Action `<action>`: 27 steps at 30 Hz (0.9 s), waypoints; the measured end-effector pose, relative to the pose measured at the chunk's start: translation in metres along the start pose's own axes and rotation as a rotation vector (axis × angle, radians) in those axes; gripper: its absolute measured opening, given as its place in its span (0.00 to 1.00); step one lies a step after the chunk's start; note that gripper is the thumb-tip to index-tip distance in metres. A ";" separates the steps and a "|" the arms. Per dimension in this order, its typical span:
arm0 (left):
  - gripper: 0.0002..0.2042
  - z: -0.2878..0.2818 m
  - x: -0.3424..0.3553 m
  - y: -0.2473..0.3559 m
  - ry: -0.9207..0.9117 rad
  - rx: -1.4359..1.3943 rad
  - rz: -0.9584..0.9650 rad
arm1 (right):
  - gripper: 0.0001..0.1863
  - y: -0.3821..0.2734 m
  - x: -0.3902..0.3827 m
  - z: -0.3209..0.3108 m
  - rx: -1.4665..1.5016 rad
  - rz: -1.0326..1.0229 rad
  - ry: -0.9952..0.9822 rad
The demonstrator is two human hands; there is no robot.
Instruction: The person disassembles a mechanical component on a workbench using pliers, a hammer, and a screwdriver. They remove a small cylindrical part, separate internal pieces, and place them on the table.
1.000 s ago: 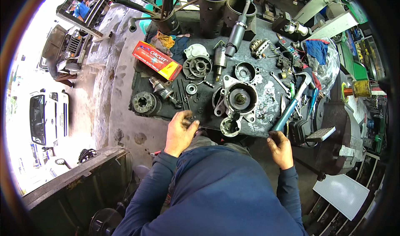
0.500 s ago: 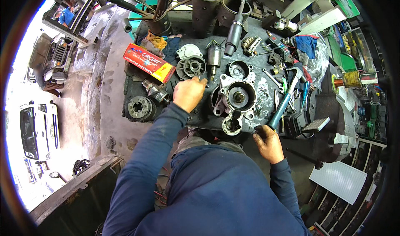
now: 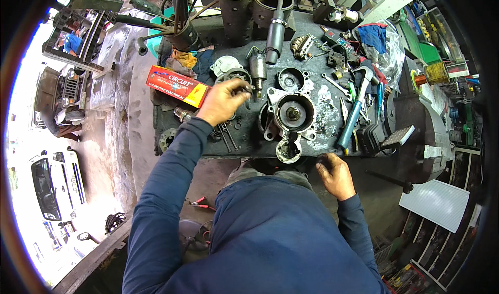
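Note:
My left hand (image 3: pixel 224 102) reaches over the left part of the workbench, its thumb and fingers closed together. Something dark shows between them, too small and shadowed to name. Beneath its fingertips lies a round metal end cover (image 3: pixel 234 75), partly hidden by the hand. Just right of it stands a solenoid-like metal cylinder (image 3: pixel 258 67). Two long thin bolts (image 3: pixel 227 138) lie beside my left wrist. Off the bench's front edge, my right hand (image 3: pixel 337 177) hangs with curled fingers; whatever is in them is hidden. A cast metal housing (image 3: pixel 293 112) sits nearest to it.
A red and yellow box (image 3: pixel 178 86) lies left of my hand. Dark upright cylinders (image 3: pixel 236 16) stand at the back, next to a grey tool shaft (image 3: pixel 275 39). A blue-handled hammer (image 3: pixel 355 118) lies among hand tools on the right. A cylindrical part (image 3: pixel 168 138) rests at the front left.
My left hand has moved farther forward, over the round end cover, and the bolts by its wrist now show. My right hand stays off the front edge. The whole view has shifted slightly.

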State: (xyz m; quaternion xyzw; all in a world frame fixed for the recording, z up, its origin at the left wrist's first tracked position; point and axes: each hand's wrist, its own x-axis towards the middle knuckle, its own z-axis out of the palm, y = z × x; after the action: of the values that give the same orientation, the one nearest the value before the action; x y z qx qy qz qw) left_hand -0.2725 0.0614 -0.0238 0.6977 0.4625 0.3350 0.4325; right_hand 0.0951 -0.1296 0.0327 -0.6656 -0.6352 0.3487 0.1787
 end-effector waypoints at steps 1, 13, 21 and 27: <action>0.09 -0.007 0.001 0.007 0.061 -0.229 -0.091 | 0.13 -0.003 0.000 0.001 0.019 0.011 -0.003; 0.14 -0.077 -0.159 0.074 0.439 -1.063 -0.130 | 0.13 -0.029 0.002 0.048 0.043 -0.037 -0.132; 0.06 -0.029 -0.215 0.094 0.542 -0.459 -0.357 | 0.17 -0.038 0.033 0.105 -0.080 -0.321 -0.447; 0.11 -0.012 -0.236 0.099 0.532 -0.411 -0.518 | 0.14 -0.072 0.059 0.142 0.123 -0.408 -0.405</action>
State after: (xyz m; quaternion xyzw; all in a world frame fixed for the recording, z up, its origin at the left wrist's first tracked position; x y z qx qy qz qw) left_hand -0.3300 -0.1755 0.0560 0.3468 0.6419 0.4688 0.4980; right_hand -0.0582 -0.0922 -0.0304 -0.4289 -0.7563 0.4691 0.1547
